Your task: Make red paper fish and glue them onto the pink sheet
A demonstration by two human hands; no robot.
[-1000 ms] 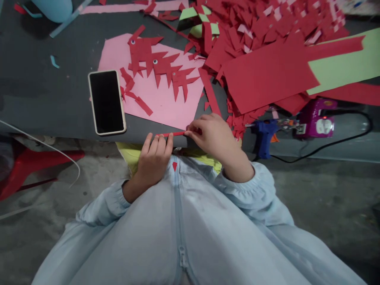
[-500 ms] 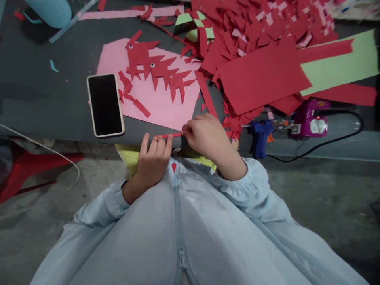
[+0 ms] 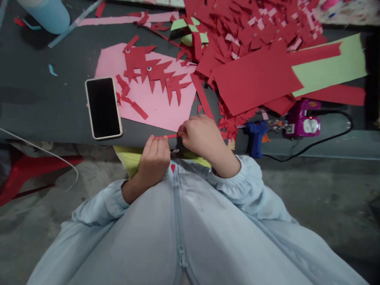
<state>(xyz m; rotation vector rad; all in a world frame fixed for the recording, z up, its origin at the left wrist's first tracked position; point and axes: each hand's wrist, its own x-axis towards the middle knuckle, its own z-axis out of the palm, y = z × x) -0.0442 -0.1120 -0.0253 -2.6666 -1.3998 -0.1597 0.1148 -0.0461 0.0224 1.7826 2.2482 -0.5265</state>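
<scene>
A narrow red paper strip (image 3: pixel 172 135) runs between my hands at the table's front edge. My right hand (image 3: pixel 204 138) pinches its right end between thumb and fingers. The fingers of my left hand (image 3: pixel 154 160) are closed together on its left part; the thumb is hidden. Just beyond lies a pink paper sheet (image 3: pixel 166 115) bearing three red folded paper fish (image 3: pixel 134 59) with stick-on eyes, and some loose folded red pieces (image 3: pixel 139 110). A phone (image 3: pixel 103 107) with a dark screen and pale rim lies at the sheet's left corner.
Red paper pieces (image 3: pixel 246 35) are heaped at the back right, with large red sheets (image 3: pixel 255 79) and green paper (image 3: pixel 332 65) in front. A blue glue gun (image 3: pixel 255 136) lies right of my right hand by a purple box (image 3: pixel 304 118). A blue bottle (image 3: pixel 50 16) stands back left.
The fingers of my left hand, spread before, are now drawn together and curled on the strip. My right hand keeps its pinch. The whole view has shifted slightly.
</scene>
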